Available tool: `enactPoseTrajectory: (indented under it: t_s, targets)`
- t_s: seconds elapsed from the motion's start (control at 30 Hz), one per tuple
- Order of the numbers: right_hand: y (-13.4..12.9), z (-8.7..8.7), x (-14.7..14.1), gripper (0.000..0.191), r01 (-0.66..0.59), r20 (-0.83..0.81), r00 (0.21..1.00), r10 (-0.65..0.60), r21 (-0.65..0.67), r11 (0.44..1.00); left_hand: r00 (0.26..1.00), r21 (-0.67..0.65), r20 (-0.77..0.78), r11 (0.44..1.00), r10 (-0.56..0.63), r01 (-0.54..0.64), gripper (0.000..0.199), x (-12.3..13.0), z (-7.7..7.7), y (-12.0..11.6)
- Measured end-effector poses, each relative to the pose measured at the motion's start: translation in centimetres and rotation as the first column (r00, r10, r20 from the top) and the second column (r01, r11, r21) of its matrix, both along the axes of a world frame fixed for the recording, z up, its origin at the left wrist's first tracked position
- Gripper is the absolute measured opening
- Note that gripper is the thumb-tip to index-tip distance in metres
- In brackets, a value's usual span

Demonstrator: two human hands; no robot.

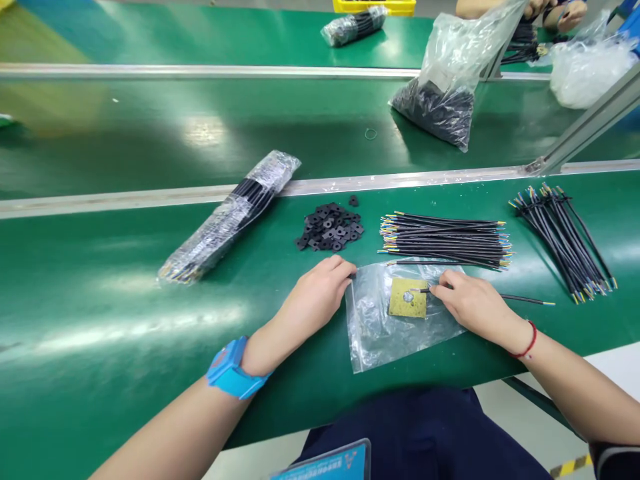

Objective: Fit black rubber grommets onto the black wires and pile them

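My right hand [473, 303] is closed on a black cable [525, 299], its stripped end lying over a yellow sponge pad [400, 308] with a round hole in the middle. The pad rests on a clear plastic bag [375, 343] spread flat on the green table. At the bag's upper left corner, my left hand [320, 290] has its fingers pinched together, with a dark bit showing at the tips, seemingly a small black flat piece. Just beyond that hand lies a pile of small black pieces [330, 228] with holes. A row of black cables [445, 240] lies behind the bag.
To the right is a bundle of cables [565, 243] with black pieces near their far ends. A wrapped cable bundle [230, 217] lies at left, across the metal rail [350, 185]. Beyond stand a bag of black parts [440, 107] and a metal post [590, 120]. Another person's hands [570, 15] show at top right.
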State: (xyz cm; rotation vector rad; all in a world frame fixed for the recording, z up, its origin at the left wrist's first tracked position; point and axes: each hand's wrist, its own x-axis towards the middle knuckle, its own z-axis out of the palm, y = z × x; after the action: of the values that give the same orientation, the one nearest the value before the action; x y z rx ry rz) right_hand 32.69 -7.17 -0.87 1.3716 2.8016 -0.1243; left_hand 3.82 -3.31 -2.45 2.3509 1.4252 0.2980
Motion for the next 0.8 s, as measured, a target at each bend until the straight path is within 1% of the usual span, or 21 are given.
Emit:
enactPoseTrajectory:
  t_s: [0.07, 0.1, 0.13, 0.17, 0.2, 0.23, 0.27, 0.3, 0.33, 0.37, 0.4, 0.43, 0.5, 0.57, 0.63, 0.73, 0.77, 0.8]
  targets:
    - [0.4, 0.4, -0.1, 0.022, 0.032, -0.084, 0.996, -0.036, -0.051, 0.998, 0.986, -0.093, 0.152, 0.994, 0.062, -0.048, 0.022, 0.9, 0.7, 0.3]
    - [0.6, 0.8, -0.2, 0.022, 0.053, -0.156, 0.986, -0.066, -0.085, 0.995, 0.957, -0.174, 0.27, 0.983, 0.111, -0.065, 0.021, 1.5, 1.0, 0.3]
    - [0.8, 1.3, -0.3, 0.022, 0.072, -0.236, 0.967, -0.099, -0.12, 0.99, 0.9, -0.287, 0.398, 0.956, 0.178, -0.063, 0.02, 2.1, 1.2, 0.4]
    - [1.0, 1.8, -0.5, 0.022, 0.084, -0.317, 0.94, -0.128, -0.148, 0.985, 0.814, -0.419, 0.516, 0.907, 0.268, -0.033, 0.018, 2.8, 1.4, 0.4]
    - [1.1, 2.3, -0.7, 0.022, 0.093, -0.387, 0.91, -0.152, -0.168, 0.981, 0.704, -0.55, 0.602, 0.835, 0.377, 0.024, 0.017, 3.5, 1.5, 0.5]
    - [1.2, 2.8, -1.0, 0.021, 0.095, -0.442, 0.882, -0.165, -0.177, 0.98, 0.588, -0.656, 0.645, 0.748, 0.488, 0.101, 0.018, 4.1, 1.6, 0.4]
    - [1.3, 3.1, -1.3, 0.021, 0.095, -0.48, 0.861, -0.169, -0.175, 0.98, 0.48, -0.726, 0.654, 0.663, 0.584, 0.182, 0.019, 4.7, 1.7, 0.4]
    - [1.3, 3.3, -1.5, 0.021, 0.097, -0.504, 0.847, -0.168, -0.163, 0.982, 0.392, -0.764, 0.642, 0.595, 0.659, 0.251, 0.021, 5.2, 1.7, 0.4]
    - [1.3, 3.4, -1.7, 0.021, 0.103, -0.515, 0.841, -0.165, -0.148, 0.984, 0.327, -0.78, 0.624, 0.545, 0.71, 0.307, 0.022, 5.6, 1.7, 0.3]
    - [1.3, 3.3, -1.9, 0.022, 0.112, -0.519, 0.839, -0.163, -0.129, 0.985, 0.279, -0.783, 0.611, 0.516, 0.741, 0.347, 0.022, 5.9, 1.7, 0.3]
    - [1.3, 3.2, -1.9, 0.023, 0.122, -0.517, 0.84, -0.162, -0.111, 0.986, 0.249, -0.782, 0.603, 0.499, 0.758, 0.374, 0.023, 6.1, 1.7, 0.2]
    - [1.3, 3.0, -1.9, 0.023, 0.129, -0.513, 0.844, -0.159, -0.094, 0.987, 0.231, -0.779, 0.6, 0.492, 0.766, 0.39, 0.022, 6.2, 1.7, 0.2]
    - [1.2, 2.5, -1.8, 0.024, 0.137, -0.495, 0.855, -0.156, -0.074, 0.988, 0.22, -0.773, 0.604, 0.497, 0.766, 0.393, 0.022, 6.3, 1.7, 0.1]
    - [1.2, 2.2, -1.7, 0.024, 0.142, -0.467, 0.87, -0.158, -0.069, 0.987, 0.245, -0.769, 0.626, 0.535, 0.74, 0.349, 0.021, 6.4, 1.5, -0.1]
    - [1.1, 2.0, -1.8, 0.024, 0.135, -0.44, 0.884, -0.16, -0.087, 0.987, 0.324, -0.741, 0.672, 0.612, 0.666, 0.277, 0.019, 6.5, 1.3, -0.2]
    - [1.0, 2.0, -2.2, 0.022, 0.101, -0.45, 0.881, -0.147, -0.125, 0.987, 0.453, -0.631, 0.731, 0.759, 0.511, 0.161, 0.016, 6.6, 1.0, -0.5]
    - [1.0, 1.9, -2.4, 0.022, 0.094, -0.464, 0.874, -0.142, -0.127, 0.988, 0.477, -0.588, 0.74, 0.801, 0.474, 0.115, 0.016, 6.6, 0.9, -0.6]
    - [0.9, 1.8, -2.5, 0.021, 0.093, -0.476, 0.868, -0.139, -0.119, 0.988, 0.492, -0.555, 0.743, 0.828, 0.454, 0.074, 0.015, 6.6, 0.8, -0.6]
